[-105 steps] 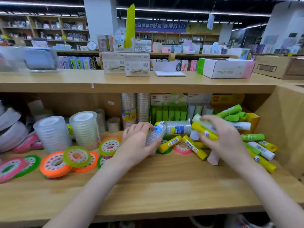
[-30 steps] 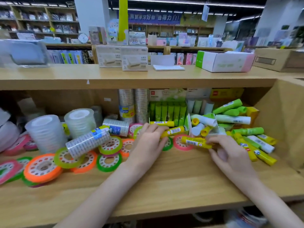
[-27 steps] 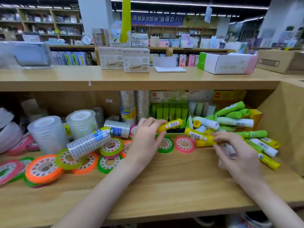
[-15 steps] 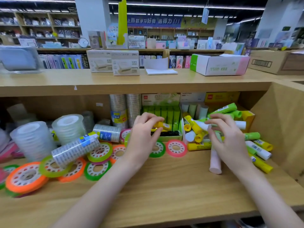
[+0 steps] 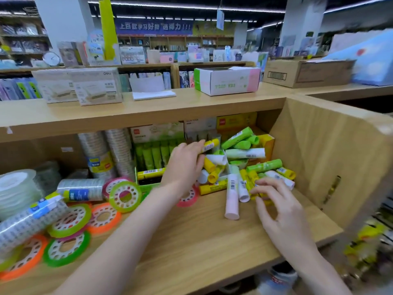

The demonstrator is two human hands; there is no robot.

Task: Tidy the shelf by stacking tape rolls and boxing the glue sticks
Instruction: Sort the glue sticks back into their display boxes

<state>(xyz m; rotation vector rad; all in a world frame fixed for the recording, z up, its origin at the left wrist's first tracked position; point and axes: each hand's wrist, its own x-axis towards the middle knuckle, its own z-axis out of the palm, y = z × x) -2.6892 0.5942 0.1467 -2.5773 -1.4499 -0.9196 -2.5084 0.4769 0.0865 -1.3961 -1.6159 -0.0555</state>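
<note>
**Glue sticks on the way to the box, tape rolls waiting on the shelf**

At a wooden shop shelf (image 5: 191, 237), my left hand (image 5: 185, 165) reaches toward the back, its fingers curled round a yellow glue stick (image 5: 210, 145) whose labelled end sticks out past my fingertips. The stick is held in the air above the jumble of loose glue sticks (image 5: 251, 167), just to the right of the open green box (image 5: 148, 179), where green sticks stand upright in a row and another yellow stick (image 5: 150, 173) lies across the front edge.

My right hand (image 5: 278, 211) hovers low over the shelf board at the near edge of the pile, fingers spread and loosely bent, holding nothing; its fingertips are just beside the yellow sticks at the front of the pile, though whether they touch I cannot tell. A pale pink stick (image 5: 231, 196) lies lengthwise on the board just left of that hand, and a yellow one (image 5: 212, 187) lies crosswise behind it.

To the left, flat tape rolls (image 5: 70, 220) with green, orange and pink rims lie scattered and overlapping, one green-rimmed roll (image 5: 125, 196) tilted up on edge. Wrapped sleeves of clear tape (image 5: 27, 220) lie on their sides among them, and two taller stacks (image 5: 108, 152) stand at the back.

On the top of the shelf sits a white carton with green and pink ends (image 5: 227, 80).
</note>
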